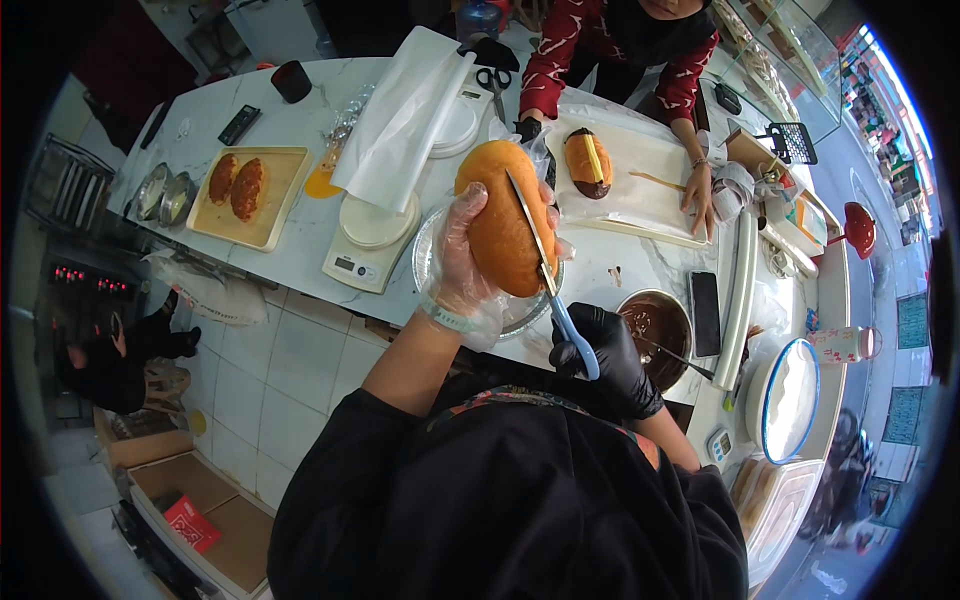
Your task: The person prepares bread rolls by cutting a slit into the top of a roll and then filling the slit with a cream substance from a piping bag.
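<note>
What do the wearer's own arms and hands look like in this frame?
The left hand wears a loose clear plastic glove, with a pale band at the wrist and the black sleeve pushed up the forearm. The right hand wears a tight black glove; its sleeve is black too.

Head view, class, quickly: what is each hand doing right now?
Left hand: closed around the golden bread roll.
Right hand: closed on the blue-handled scissors.
</note>
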